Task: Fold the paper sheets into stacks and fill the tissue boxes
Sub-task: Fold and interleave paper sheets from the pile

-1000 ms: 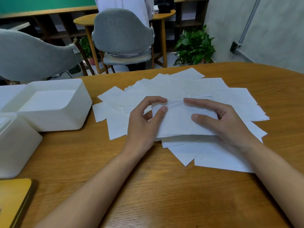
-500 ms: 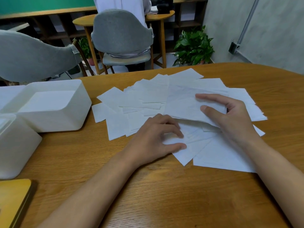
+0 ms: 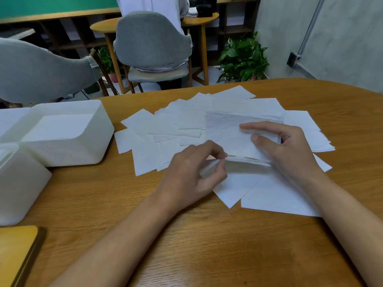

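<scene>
Several white paper sheets [image 3: 178, 125] lie spread and overlapping across the middle of the wooden table [image 3: 207, 245]. My right hand [image 3: 288, 150] pinches one thin sheet [image 3: 226, 133] between thumb and fingers and holds its near edge raised off the pile. My left hand [image 3: 194, 172] pinches the near-left corner of a sheet just below that raised edge. An open white tissue box [image 3: 62, 150] stands at the left, with a flat white layer inside. A second white box [image 3: 18, 183] sits nearer me at the left edge.
A yellow-topped object [image 3: 14, 251] lies at the near left corner of the table. Beyond the far edge stand two grey chairs [image 3: 151, 40], a small round wooden table [image 3: 157, 21], a potted plant [image 3: 242, 56] and a person in white.
My left hand moved from the sheet's left side down to the near edge of the pile and now pinches a corner. My right hand slid right, lifting the thin sheet's near edge.
</scene>
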{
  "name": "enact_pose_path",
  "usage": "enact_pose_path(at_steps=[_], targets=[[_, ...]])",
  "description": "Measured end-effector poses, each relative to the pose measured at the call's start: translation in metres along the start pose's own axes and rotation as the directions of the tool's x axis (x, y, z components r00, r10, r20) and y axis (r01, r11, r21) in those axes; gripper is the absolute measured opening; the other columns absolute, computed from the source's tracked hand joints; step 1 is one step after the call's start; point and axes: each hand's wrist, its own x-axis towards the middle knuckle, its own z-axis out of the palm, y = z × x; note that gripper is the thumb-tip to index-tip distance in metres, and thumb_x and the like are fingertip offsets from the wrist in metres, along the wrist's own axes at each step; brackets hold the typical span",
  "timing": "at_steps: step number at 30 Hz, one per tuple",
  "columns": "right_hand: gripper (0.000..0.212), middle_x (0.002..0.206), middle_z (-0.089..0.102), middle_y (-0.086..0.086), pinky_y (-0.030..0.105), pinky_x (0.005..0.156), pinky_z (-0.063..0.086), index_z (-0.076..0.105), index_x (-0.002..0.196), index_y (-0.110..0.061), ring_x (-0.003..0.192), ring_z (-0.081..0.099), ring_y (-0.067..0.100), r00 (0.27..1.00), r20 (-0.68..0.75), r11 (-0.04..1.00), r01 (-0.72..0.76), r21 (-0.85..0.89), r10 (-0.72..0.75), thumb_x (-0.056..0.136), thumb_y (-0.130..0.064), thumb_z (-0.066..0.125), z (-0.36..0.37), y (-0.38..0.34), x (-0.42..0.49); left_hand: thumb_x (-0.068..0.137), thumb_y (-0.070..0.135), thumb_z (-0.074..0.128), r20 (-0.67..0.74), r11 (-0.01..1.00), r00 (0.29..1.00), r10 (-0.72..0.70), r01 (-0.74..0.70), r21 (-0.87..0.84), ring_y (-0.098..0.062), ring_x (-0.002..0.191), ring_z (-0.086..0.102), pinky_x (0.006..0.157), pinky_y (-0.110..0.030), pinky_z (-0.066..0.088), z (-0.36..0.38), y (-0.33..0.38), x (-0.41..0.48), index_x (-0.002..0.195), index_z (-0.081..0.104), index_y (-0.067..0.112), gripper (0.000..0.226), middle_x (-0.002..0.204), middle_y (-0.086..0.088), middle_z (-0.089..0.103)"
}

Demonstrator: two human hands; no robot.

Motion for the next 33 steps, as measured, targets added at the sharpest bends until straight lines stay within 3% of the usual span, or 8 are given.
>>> enact_pose_path(at_steps=[4,7,11,18,26,29,31,33], targets=[[0.029,0.122,0.076,-0.004,0.041,0.111,0.046,0.081,0.110,-0.018,0.124,0.064,0.013,0.997,0.070,0.990,-0.026,0.137,0.017,0.104,-0.025,0.054,-0.002,0.001,-0.001,0.098,0.011,0.069,-0.127,0.963,0.975,-0.183,0.152,-0.222,-0.008,0.088,0.071,0.080,-0.025,0.056,-0.002,0.005,0.006,0.097,0.067,0.009,0.003,0.091,0.012,0.070],[0.057,0.103,0.078,-0.001,0.033,0.085,0.055,0.080,0.093,-0.012,0.100,0.073,0.018,0.990,0.136,0.980,-0.071,0.188,0.045,0.089,-0.067,0.066,0.002,-0.004,-0.005,0.098,0.009,0.071,-0.159,0.899,0.929,-0.335,0.264,-0.349,-0.010,0.088,0.071,0.084,-0.024,0.054,-0.005,0.004,0.013,0.098,0.070,0.011,0.003,0.092,0.012,0.072],[0.005,0.092,0.079,-0.019,0.010,0.071,0.051,0.079,0.090,-0.026,0.087,0.074,-0.001,0.996,0.090,0.996,-0.023,0.089,0.015,0.087,-0.025,0.076,0.013,-0.008,-0.007,0.096,0.021,0.077,-0.111,0.821,0.877,-0.468,0.384,-0.423,-0.010,0.096,0.071,0.084,-0.029,0.056,-0.009,0.002,0.016,0.106,0.074,0.020,0.011,0.098,0.009,0.075],[0.032,0.118,0.075,-0.018,0.016,0.078,0.055,0.073,0.121,-0.031,0.106,0.072,0.005,0.986,0.151,0.980,-0.093,0.174,0.067,0.089,-0.026,0.071,0.015,-0.016,-0.009,0.090,0.021,0.085,-0.059,0.801,0.871,-0.488,0.420,-0.426,-0.014,0.094,0.069,0.073,-0.030,0.059,-0.013,0.006,0.018,0.117,0.070,0.026,0.031,0.105,0.012,0.070],[0.074,0.157,0.040,-0.029,0.026,0.118,0.036,0.037,0.156,-0.043,0.146,0.037,-0.005,0.995,0.091,0.997,0.042,0.064,-0.048,0.095,-0.018,0.071,0.013,-0.015,-0.006,0.085,0.034,0.087,-0.191,0.876,0.867,-0.460,0.408,-0.259,-0.004,0.115,0.059,0.086,-0.021,0.051,-0.007,0.005,0.014,0.131,0.058,0.035,0.054,0.126,0.023,0.058],[0.085,0.160,0.038,-0.023,0.043,0.120,0.040,0.032,0.155,-0.050,0.145,0.043,0.004,0.999,0.030,0.968,-0.022,0.250,0.015,0.090,-0.017,0.076,0.009,-0.014,-0.002,0.086,0.041,0.084,-0.058,0.736,0.802,-0.595,0.515,-0.439,-0.003,0.120,0.062,0.097,-0.028,0.056,-0.011,0.006,0.018,0.140,0.046,0.041,0.066,0.138,0.013,0.057],[0.087,0.160,0.040,-0.018,0.052,0.118,0.041,0.031,0.154,-0.054,0.142,0.049,0.011,0.998,0.043,0.956,-0.057,0.289,0.047,0.089,-0.018,0.078,0.007,-0.012,0.000,0.091,0.033,0.080,0.115,0.566,0.756,-0.644,0.573,-0.593,-0.016,0.108,0.074,0.092,-0.041,0.062,-0.015,0.009,0.021,0.141,0.048,0.042,0.060,0.128,-0.001,0.071],[0.085,0.158,0.042,-0.018,0.057,0.120,0.035,0.031,0.151,-0.059,0.143,0.049,0.015,0.995,0.086,0.964,-0.077,0.253,0.057,0.089,-0.026,0.080,0.007,-0.010,0.001,0.095,0.025,0.076,0.146,0.550,0.758,-0.635,0.577,-0.604,-0.023,0.098,0.078,0.085,-0.044,0.064,-0.016,0.011,0.021,0.140,0.050,0.041,0.054,0.113,-0.007,0.078]])
